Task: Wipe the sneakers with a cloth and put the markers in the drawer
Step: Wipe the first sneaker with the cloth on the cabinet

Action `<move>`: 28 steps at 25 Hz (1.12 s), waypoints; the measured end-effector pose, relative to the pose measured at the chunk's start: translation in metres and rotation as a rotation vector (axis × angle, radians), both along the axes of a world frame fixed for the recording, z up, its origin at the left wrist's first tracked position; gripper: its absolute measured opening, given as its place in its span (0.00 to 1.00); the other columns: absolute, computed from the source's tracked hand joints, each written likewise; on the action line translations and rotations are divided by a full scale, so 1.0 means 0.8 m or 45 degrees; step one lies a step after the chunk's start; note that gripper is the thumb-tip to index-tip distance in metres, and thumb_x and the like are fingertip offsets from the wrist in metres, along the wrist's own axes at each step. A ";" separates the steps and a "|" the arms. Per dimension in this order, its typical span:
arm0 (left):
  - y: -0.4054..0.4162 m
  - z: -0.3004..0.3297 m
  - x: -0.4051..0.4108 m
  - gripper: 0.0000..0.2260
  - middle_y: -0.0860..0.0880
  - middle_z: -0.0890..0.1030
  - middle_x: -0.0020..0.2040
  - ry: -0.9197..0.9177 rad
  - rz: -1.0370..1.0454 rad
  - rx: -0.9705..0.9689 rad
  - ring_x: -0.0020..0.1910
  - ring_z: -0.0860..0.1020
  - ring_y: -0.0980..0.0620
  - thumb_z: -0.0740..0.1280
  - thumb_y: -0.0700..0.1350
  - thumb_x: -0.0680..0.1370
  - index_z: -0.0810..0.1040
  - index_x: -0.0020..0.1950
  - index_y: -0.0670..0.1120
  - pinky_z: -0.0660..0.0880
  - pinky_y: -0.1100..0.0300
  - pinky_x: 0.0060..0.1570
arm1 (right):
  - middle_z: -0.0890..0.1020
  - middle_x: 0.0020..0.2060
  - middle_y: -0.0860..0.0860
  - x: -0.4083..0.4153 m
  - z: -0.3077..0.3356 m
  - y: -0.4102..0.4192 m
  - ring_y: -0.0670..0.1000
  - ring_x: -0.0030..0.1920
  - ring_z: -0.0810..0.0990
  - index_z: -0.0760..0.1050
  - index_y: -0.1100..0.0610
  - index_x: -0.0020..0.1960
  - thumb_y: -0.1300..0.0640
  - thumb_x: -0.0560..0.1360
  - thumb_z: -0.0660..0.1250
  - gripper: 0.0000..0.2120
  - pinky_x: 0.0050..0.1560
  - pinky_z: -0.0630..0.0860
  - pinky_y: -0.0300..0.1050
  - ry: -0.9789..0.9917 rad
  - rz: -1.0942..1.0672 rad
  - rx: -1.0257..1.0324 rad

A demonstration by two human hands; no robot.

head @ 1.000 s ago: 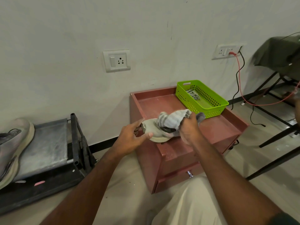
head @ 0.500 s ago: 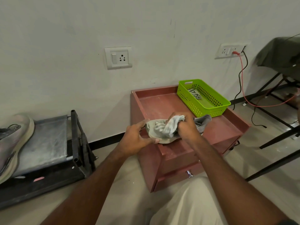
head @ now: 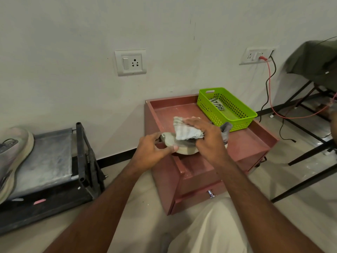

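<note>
A pale grey sneaker (head: 179, 146) is held above the front left of the reddish drawer unit (head: 255, 137). My left hand (head: 152, 152) grips its near end, thumb along the sole. My right hand (head: 206, 137) holds a light striped cloth (head: 184, 131) bunched against the top of the shoe; a grey end of the cloth hangs to the right. A second grey sneaker (head: 12, 157) rests on the low black rack at the far left. The unit's drawer (head: 197, 198) with a metal knob is closed. No markers show.
A green perforated basket (head: 235, 114) with a folded striped cloth in it sits at the back right of the unit's top. The black rack (head: 83, 156) stands left of the unit. Black chair legs and red and black cables fill the right side. White wall behind.
My right hand has slid the cloth back up over the top of the sneaker, away from me. My left hand keeps the same grip on the shoe.
</note>
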State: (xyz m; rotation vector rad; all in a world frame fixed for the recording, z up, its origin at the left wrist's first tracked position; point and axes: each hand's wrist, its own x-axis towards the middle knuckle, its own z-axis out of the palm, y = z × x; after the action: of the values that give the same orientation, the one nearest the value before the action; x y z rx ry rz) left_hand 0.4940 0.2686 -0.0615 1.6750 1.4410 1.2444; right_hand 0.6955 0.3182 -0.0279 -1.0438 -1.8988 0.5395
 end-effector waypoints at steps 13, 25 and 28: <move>0.001 0.009 -0.003 0.30 0.49 0.80 0.68 0.486 0.105 0.071 0.65 0.79 0.52 0.82 0.43 0.68 0.80 0.69 0.46 0.69 0.67 0.65 | 0.82 0.55 0.48 0.015 -0.015 -0.002 0.37 0.60 0.77 0.82 0.62 0.59 0.79 0.65 0.64 0.26 0.67 0.68 0.31 0.130 -0.165 -0.156; -0.024 0.034 0.003 0.28 0.52 0.87 0.52 0.206 0.066 0.103 0.48 0.84 0.58 0.80 0.56 0.68 0.83 0.65 0.47 0.79 0.65 0.52 | 0.83 0.60 0.46 -0.007 -0.008 -0.019 0.45 0.65 0.78 0.83 0.55 0.60 0.80 0.67 0.62 0.30 0.69 0.73 0.52 0.463 -0.011 -0.249; -0.032 0.018 0.032 0.35 0.57 0.86 0.53 -0.028 0.175 0.027 0.52 0.83 0.62 0.79 0.66 0.64 0.80 0.67 0.51 0.79 0.62 0.56 | 0.84 0.59 0.46 -0.009 -0.009 -0.018 0.46 0.64 0.79 0.83 0.52 0.60 0.78 0.67 0.62 0.31 0.68 0.74 0.56 0.490 -0.028 -0.312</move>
State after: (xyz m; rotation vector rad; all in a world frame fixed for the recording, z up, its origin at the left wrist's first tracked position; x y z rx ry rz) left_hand 0.5196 0.2431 -0.0470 1.5937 1.5568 1.3517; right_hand 0.6883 0.3036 -0.0349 -1.0276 -1.5066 0.9081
